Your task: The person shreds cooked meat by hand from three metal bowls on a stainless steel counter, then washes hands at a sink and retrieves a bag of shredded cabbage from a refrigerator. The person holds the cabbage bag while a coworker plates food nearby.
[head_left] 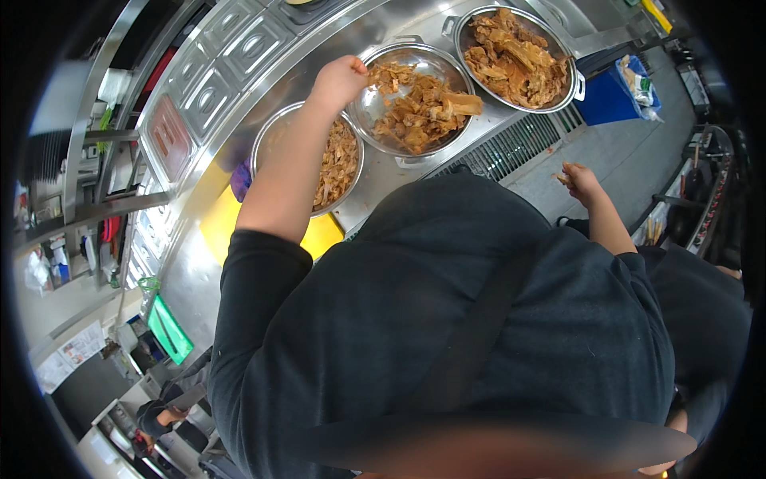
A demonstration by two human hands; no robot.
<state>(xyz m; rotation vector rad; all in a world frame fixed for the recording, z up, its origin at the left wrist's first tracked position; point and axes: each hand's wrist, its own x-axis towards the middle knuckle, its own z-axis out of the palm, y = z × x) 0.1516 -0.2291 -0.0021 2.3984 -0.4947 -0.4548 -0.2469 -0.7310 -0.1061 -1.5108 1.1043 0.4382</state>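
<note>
My left hand (341, 82) is over the left rim of the middle steel bowl (364, 129), fingers curled. Whether they pinch a piece of food is hidden. Brown cooked meat (422, 114), in chunks and shreds, lies in that bowl, with one long strip reaching the right rim. Under my left forearm stands a bowl (256, 141) of small shredded or chopped pieces (338, 167). My right hand (581, 182) is out to the right, above the floor, with a small brownish piece (561, 178) between its fingers. Farther right, another two-handled bowl (579, 87) holds large cooked pieces (517, 60).
A yellow cutting board (323, 236) lies partly under the left bowl. Lidded steel food pans (206, 102) line the counter's far side. Below the counter's right end stands a blue bin (610, 90) with a plastic liner. Another person in dark clothing (697, 305) is close on my right.
</note>
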